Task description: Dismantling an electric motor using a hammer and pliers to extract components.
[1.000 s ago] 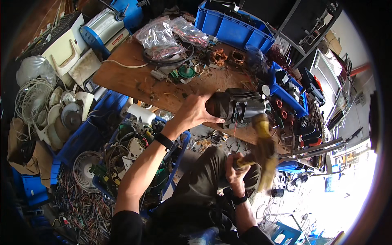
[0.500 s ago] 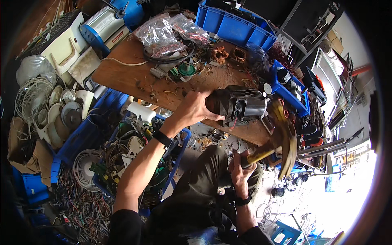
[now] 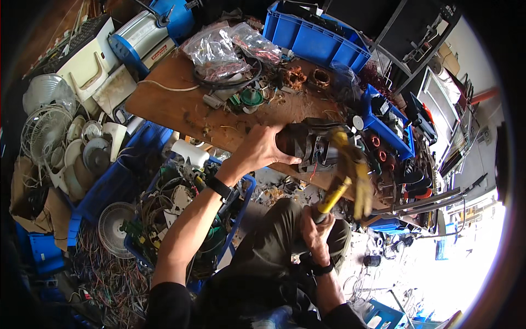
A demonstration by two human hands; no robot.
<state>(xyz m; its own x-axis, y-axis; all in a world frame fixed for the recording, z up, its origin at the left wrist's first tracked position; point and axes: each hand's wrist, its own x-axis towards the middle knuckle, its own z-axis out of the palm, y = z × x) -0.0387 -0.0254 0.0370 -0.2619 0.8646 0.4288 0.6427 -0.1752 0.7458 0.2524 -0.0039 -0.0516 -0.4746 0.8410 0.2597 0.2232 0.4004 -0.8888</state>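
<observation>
On the wooden bench top point(image 3: 181, 109) lies a black finned electric motor point(image 3: 312, 131), with a thin red wire hanging from its near side. My left hand point(image 3: 257, 149) grips its left end, thumb along the near edge and fingers over the top. In my right hand point(image 3: 318, 229) is a yellow-handled hammer point(image 3: 333, 200), held by the dark lower end of the handle. Blurred by motion, the hammer's head is raised in front of the motor's right end and partly hides it. I cannot tell whether head and motor touch.
Clear plastic bags point(image 3: 213, 52), copper windings point(image 3: 294, 78) and loose scraps lie behind the motor. A large blue crate point(image 3: 312, 38) stands at the back, a smaller blue bin point(image 3: 392, 123) at the right. Another blue bin point(image 3: 247, 200) full of scrap boards stands near my left forearm.
The hammer has swung left and up, its head going from right of the motor to in front of its right end. My right hand shifted slightly left; the left stays on the motor.
</observation>
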